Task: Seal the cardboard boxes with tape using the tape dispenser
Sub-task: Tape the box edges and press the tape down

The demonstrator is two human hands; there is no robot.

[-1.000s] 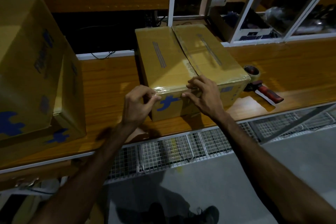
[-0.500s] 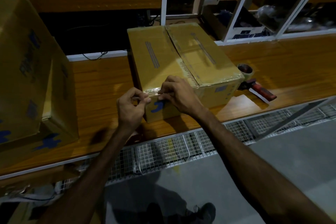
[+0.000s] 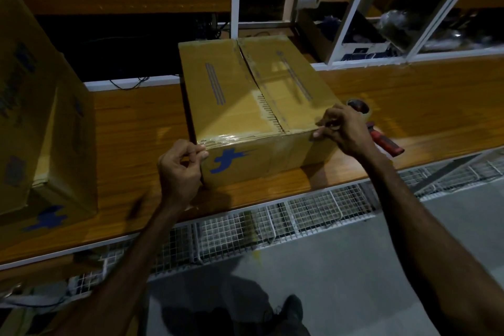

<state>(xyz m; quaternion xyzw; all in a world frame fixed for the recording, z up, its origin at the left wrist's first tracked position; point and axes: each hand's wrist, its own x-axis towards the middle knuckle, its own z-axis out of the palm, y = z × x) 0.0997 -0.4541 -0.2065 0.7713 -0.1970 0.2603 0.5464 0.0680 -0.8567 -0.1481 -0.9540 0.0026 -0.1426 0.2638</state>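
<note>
A closed cardboard box (image 3: 245, 95) with a blue logo sits on the wooden bench (image 3: 136, 128). Clear tape (image 3: 231, 139) runs along its near top edge. My left hand (image 3: 180, 169) is at the box's near left corner, with its curled fingers pinching the tape end there. My right hand (image 3: 343, 128) is at the near right corner, fingertips pressing the tape onto the edge. The tape dispenser (image 3: 381, 136), red-handled with a roll of tape, lies on the bench just behind my right hand, partly hidden by it.
A second, larger cardboard box (image 3: 35, 117) stands at the left of the bench. White-framed shelving (image 3: 351, 19) with clutter rises behind. A wire mesh rack (image 3: 272, 224) runs below the bench edge. My shoes (image 3: 289, 308) show on the grey floor.
My right hand has slid right along the box's near top edge, from near the left corner to the right corner. The left hand has stayed at the left corner.
</note>
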